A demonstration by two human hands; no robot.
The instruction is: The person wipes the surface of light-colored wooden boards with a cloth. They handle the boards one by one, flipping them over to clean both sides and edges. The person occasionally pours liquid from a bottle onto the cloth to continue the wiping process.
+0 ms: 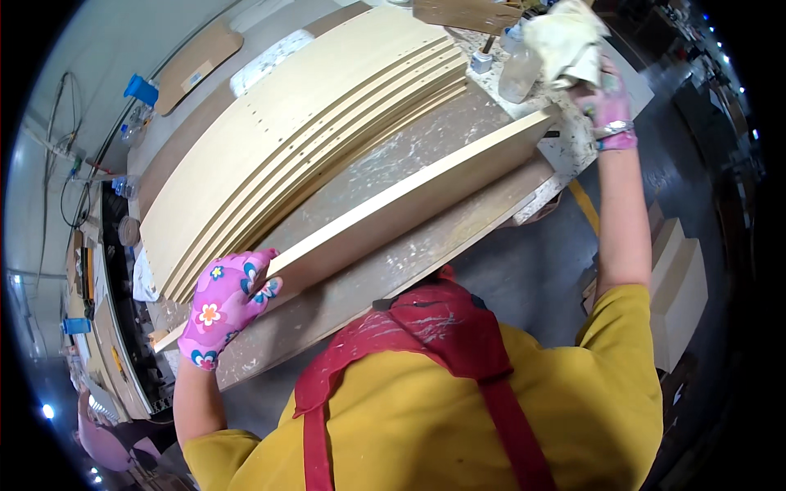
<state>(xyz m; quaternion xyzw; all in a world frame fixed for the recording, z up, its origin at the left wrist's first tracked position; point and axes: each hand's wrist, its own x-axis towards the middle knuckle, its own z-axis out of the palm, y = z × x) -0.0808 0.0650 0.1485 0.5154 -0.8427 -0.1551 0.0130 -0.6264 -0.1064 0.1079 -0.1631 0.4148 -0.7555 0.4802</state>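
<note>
My left hand [223, 309], in a pink flowered glove, is closed around the near-left end of a long pale wooden board [426, 196]. The board stands on its long edge on the worktable [393, 147], its far end toward the upper right. At the upper right, my right hand [606, 105], also in a pink glove, grips a crumpled off-white cloth [566, 45]. That cloth is raised above the table corner, beside a clear plastic bottle [520, 75]. A small jar [481, 60] with a dark handle sticking out stands just left of the bottle.
Behind the board lies a stack of several curved pale panels [278, 123] with small holes. A brown board [196, 67] and a blue plastic piece [142, 89] are farther left. Pale boards [675, 286] stand on the floor at right. Another person [106, 438] is at lower left.
</note>
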